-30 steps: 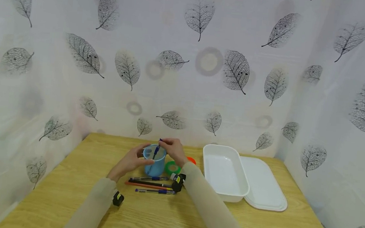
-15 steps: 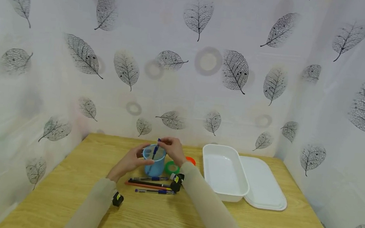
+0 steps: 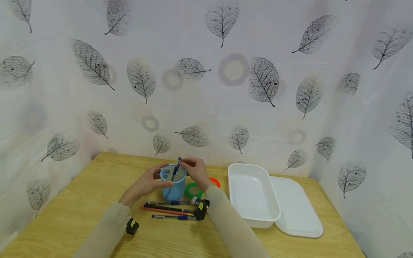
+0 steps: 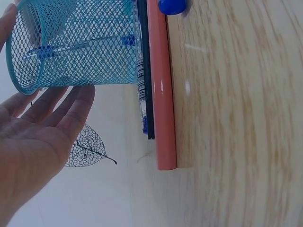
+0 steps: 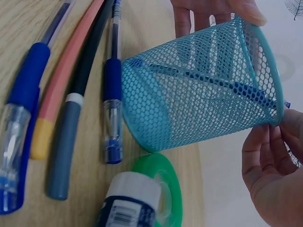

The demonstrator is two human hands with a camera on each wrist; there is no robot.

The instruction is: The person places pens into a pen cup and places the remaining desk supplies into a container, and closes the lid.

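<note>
A light-blue mesh pen cup (image 3: 177,192) stands at the back of the wooden table. My left hand (image 3: 146,182) holds its left side near the rim, thumb on the near side; in the left wrist view the fingers (image 4: 78,111) lie along the mesh. Inside, a clear gel pen with a blue cap (image 3: 175,171) leans, its lower end at the cup's bottom and its top sticking out. My right hand (image 3: 198,173) is at the rim, fingertips pinching the pen's top end. In the right wrist view its curled fingers (image 5: 260,149) show beside the rim.
In front of the cup lie two more gel pens (image 3: 174,217), a black marker (image 5: 85,71) and a red stick with a yellow end (image 5: 54,104). Green tape (image 5: 163,177), a white-capped bottle (image 5: 132,189) and an orange ring (image 3: 215,182) are nearby. Rightward stand a white tray (image 3: 276,211) and lid (image 3: 300,209).
The pen's top shows slightly more beside my right fingertips, which have shifted a little rightward. My left hand keeps its hold on the cup, and the head view has shifted slightly.
</note>
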